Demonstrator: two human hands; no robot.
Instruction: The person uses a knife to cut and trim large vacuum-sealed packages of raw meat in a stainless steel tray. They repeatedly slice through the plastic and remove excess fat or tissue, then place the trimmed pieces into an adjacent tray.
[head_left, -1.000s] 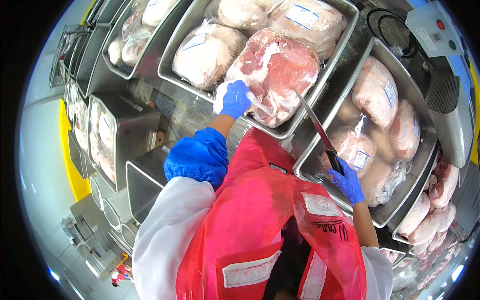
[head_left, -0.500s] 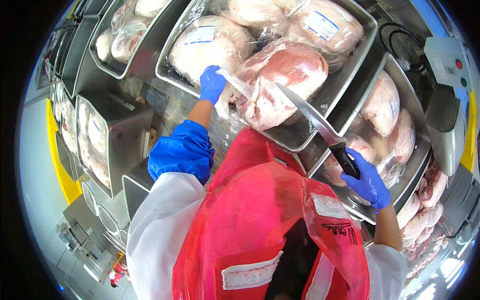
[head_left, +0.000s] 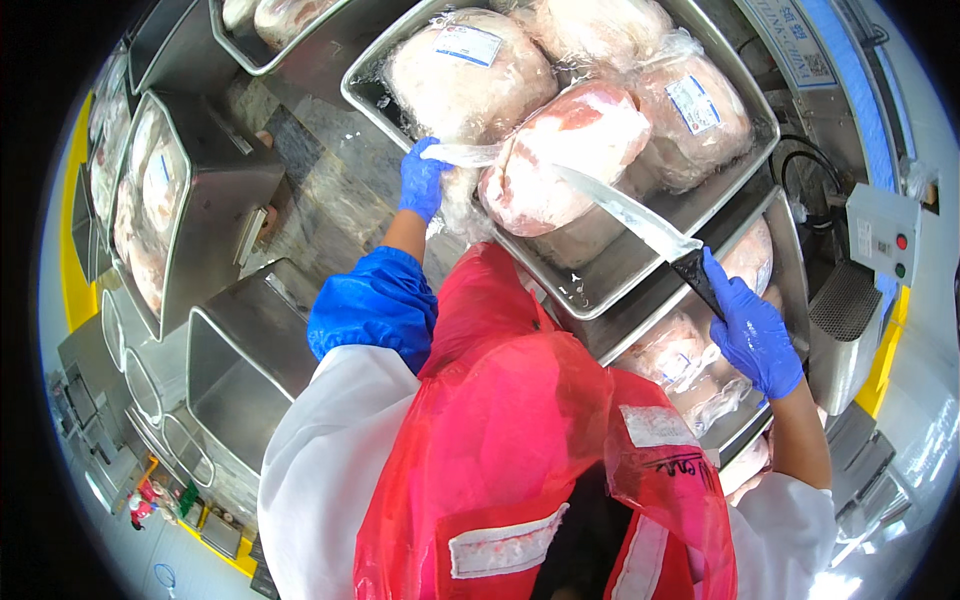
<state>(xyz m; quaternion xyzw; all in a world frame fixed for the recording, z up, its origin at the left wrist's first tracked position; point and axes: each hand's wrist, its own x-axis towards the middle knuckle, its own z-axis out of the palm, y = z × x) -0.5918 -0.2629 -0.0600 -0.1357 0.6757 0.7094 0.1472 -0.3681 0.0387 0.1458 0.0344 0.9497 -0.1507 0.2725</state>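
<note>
Overhead, a person in a white coat, red plastic apron and blue gloves worked at a steel tray of vacuum-wrapped meat cuts. Their left hand was closed on a loose flap of clear wrap at the near edge of a pink, bagged cut of meat, pulling it taut. Their right hand, well apart to the right, was clamped on the dark handle of a long knife, whose blade reached up and leftward to touch that cut. By the look of it, the bag was partly slit but the meat remained inside. Neighbouring wrapped cuts, beyond the hands, appeared unopened. Further trays of meat sat left and right.
</note>
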